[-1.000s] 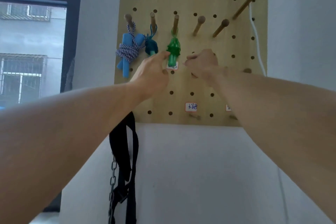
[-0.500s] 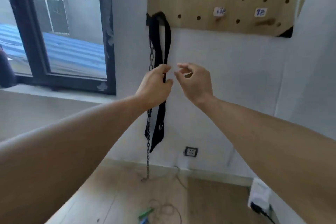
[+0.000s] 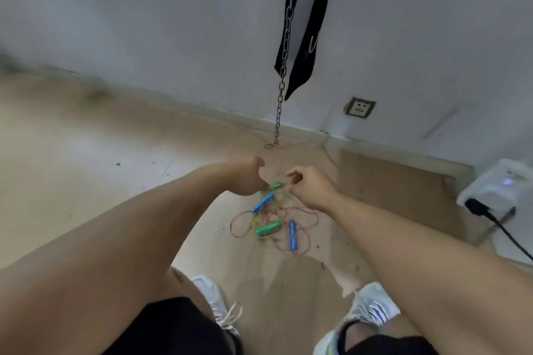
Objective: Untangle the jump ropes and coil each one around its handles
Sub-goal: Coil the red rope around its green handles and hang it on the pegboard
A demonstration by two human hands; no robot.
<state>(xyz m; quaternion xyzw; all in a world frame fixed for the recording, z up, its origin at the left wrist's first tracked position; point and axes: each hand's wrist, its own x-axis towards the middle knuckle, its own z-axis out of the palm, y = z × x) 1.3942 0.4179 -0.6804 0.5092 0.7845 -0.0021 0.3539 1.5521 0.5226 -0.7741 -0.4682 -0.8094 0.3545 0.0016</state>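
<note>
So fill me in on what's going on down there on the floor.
A person is reaching both hands down toward a tangle of jump ropes on the wooden floor. The left hand and right hand hover over it with fingers loosely curled, apparently holding nothing. Green handles and blue handles lie among the thin cords, not yet untangled.

On the pale tan wooden floor (image 3: 86, 181) lies a tangle of thin red and yellow jump ropes (image 3: 277, 219). Two handles are bright green (image 3: 268, 230), one far (image 3: 276, 185) and one near, and two are blue (image 3: 292, 235), one at left (image 3: 263, 202). On the white wall (image 3: 144, 52) hang a black strap (image 3: 311, 32) and a grey metal chain (image 3: 284, 66). The near shoes (image 3: 372, 308) are white with grey and blue stripes, and the shorts (image 3: 178, 328) are black.
</note>
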